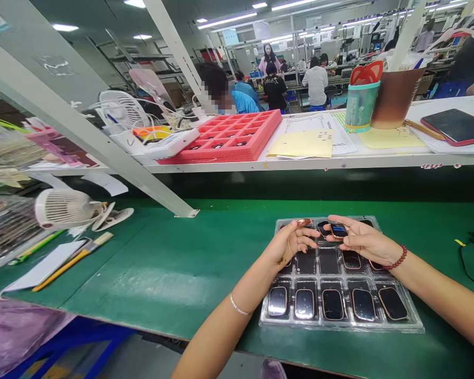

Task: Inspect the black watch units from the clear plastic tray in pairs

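My left hand [287, 243] is closed around a rose-gold watch body [304, 223], seen nearly edge-on between thumb and fingers. In my right hand [361, 243] is a smartwatch [338, 230] without a strap, its screen lit blue and facing up. Both hands are over a clear plastic tray [342, 328] lying on the green bench. Its front row holds several dark-faced watches [332, 304] with gold rims. In the middle row a watch [352, 259] sits near my right wrist, and some pockets look dark without a visible rim. My hands partly cover the back row.
A white shelf [229, 167] crosses behind the bench, carrying a red foam tray [240, 152], papers, a teal cup [361, 108] and a phone [460, 126]. To the left are a slanted white post, a small fan [63, 208] and a brush [75, 260]. A black cable [468, 271] lies right.
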`<state>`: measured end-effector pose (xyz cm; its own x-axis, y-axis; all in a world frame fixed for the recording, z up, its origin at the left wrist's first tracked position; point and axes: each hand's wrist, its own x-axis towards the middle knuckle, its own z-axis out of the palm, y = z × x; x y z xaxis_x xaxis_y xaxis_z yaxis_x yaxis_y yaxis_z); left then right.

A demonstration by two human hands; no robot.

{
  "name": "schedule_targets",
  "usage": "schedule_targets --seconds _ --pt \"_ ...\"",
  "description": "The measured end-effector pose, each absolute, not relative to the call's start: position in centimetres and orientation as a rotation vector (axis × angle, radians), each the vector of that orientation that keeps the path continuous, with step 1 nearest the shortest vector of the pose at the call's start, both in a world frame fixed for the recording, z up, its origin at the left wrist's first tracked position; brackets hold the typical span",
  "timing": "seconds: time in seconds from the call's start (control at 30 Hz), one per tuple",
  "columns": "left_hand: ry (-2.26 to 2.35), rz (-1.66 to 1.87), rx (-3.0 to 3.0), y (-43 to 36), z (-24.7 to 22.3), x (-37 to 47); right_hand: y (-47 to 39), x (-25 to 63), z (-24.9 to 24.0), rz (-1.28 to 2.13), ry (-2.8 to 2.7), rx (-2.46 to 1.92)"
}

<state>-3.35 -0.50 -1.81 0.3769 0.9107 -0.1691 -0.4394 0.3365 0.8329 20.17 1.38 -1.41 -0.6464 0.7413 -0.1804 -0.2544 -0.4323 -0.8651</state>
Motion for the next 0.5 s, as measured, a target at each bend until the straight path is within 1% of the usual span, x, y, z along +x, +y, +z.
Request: schedule_targets --seconds 0.2,0.4,0.5 --pt "0.713 0.986 0.785 -0.6 -1.8 -3.4 1.2 20.1 -1.5 2.099 -1.188 -0.742" --pt "0.712 0.986 0.761 -0.5 -1.6 -3.3 2.1 20.4 -1.5 2.329 -1.016 -0.611" --pt "0.705 0.987 0.752 -0.4 -1.6 -3.4 2.4 20.5 -1.6 2.384 -0.939 -0.610"
